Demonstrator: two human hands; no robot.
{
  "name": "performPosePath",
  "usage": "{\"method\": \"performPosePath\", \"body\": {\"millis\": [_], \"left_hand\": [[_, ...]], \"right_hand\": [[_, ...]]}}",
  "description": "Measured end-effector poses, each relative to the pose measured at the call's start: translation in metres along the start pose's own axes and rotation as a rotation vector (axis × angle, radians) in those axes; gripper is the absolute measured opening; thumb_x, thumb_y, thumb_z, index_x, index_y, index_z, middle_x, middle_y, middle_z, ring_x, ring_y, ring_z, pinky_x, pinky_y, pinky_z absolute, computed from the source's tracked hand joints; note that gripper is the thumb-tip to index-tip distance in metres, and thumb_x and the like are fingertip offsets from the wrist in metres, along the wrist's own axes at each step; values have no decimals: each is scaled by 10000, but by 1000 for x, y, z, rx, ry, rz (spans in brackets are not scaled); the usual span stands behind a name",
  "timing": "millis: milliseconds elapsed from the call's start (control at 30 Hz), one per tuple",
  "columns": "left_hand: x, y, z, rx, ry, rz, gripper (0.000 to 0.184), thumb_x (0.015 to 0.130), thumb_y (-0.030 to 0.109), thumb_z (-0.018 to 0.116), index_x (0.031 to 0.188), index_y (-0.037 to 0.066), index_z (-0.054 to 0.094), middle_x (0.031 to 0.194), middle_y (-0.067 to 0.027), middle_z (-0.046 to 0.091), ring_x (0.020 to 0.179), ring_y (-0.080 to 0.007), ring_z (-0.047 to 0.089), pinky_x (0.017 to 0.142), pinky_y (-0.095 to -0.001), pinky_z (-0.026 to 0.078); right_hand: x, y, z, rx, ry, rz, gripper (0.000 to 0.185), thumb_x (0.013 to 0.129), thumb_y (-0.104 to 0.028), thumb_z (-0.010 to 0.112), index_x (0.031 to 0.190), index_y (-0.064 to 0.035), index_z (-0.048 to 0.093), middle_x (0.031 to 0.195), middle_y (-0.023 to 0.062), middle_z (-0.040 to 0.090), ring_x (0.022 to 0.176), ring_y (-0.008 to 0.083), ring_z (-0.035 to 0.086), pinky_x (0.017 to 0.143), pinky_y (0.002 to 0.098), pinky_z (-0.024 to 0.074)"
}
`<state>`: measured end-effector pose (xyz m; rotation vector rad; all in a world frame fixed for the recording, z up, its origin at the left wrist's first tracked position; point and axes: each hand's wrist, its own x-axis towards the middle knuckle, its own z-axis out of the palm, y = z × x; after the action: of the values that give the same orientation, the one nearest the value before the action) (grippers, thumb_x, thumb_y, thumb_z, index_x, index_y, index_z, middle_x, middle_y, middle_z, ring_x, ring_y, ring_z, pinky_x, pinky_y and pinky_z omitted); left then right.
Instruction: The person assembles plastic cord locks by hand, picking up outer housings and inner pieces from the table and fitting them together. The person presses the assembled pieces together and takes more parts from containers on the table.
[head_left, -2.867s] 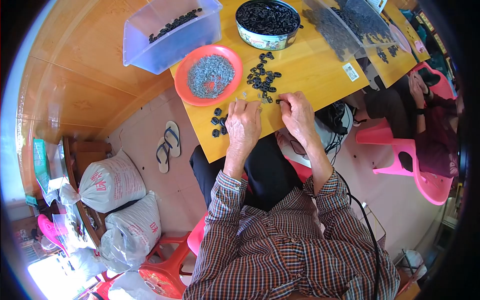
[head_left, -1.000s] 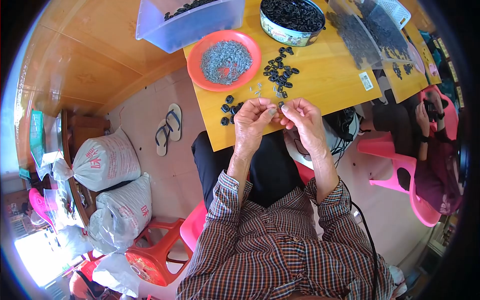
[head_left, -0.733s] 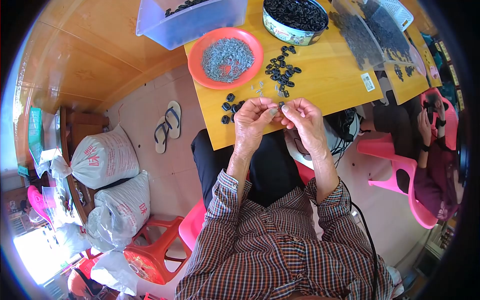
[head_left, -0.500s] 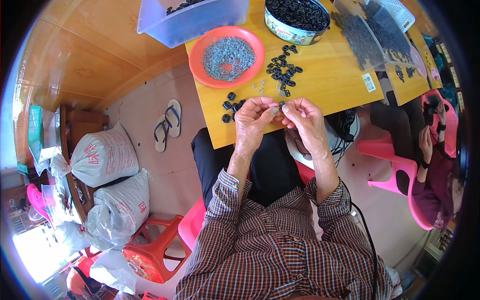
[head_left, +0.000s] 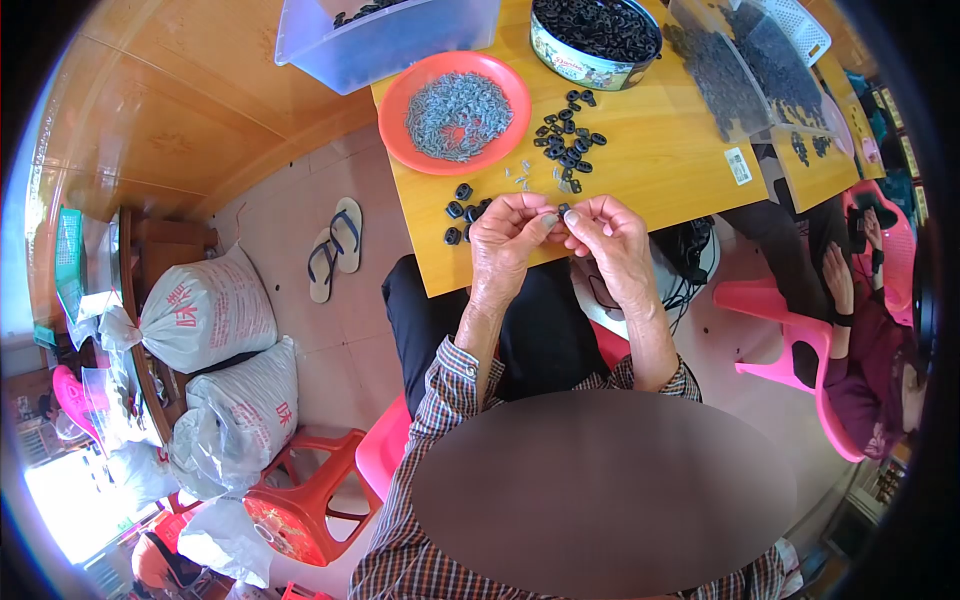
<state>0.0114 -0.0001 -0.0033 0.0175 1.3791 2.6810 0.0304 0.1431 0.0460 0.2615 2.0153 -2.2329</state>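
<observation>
My left hand [head_left: 508,240] and my right hand [head_left: 610,238] meet at the near edge of the yellow table [head_left: 660,185], thumbs and fingers pinched together. Between the fingertips is a small black piece [head_left: 563,209], mostly covered; both hands seem to grip it. Just beyond lie a loose group of black pieces [head_left: 568,150] and a few small grey pieces [head_left: 525,175]. More black pieces [head_left: 454,209] lie beside my left hand, partly hidden by it. A red plate [head_left: 396,118] holds many small grey pieces.
A clear bin [head_left: 370,55] and a round tin [head_left: 580,68] with black pieces stand at the back. Another clear container [head_left: 730,120] is at the right. A person [head_left: 870,350] sits beyond a pink chair [head_left: 800,300]. White sacks [head_left: 215,310], slippers [head_left: 335,250] and a red stool [head_left: 300,510] are left.
Earlier my hands were apart over the table; they have come together around the small black piece. Lately they have hardly moved. The other person's hands have separated and shifted.
</observation>
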Motion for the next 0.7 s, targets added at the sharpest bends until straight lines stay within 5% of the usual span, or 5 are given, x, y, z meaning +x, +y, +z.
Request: {"method": "performPosePath", "body": {"millis": [700], "left_hand": [[-1, -3, -2, 119, -25, 13, 157, 843, -69, 614, 994, -41, 583, 894, -94, 659, 767, -135, 650, 734, -254, 553]], "right_hand": [[-3, 3, -1, -214, 11, -132, 110, 884, -94, 624, 910, 10, 595, 799, 39, 644, 674, 67, 603, 603, 200, 484]]}}
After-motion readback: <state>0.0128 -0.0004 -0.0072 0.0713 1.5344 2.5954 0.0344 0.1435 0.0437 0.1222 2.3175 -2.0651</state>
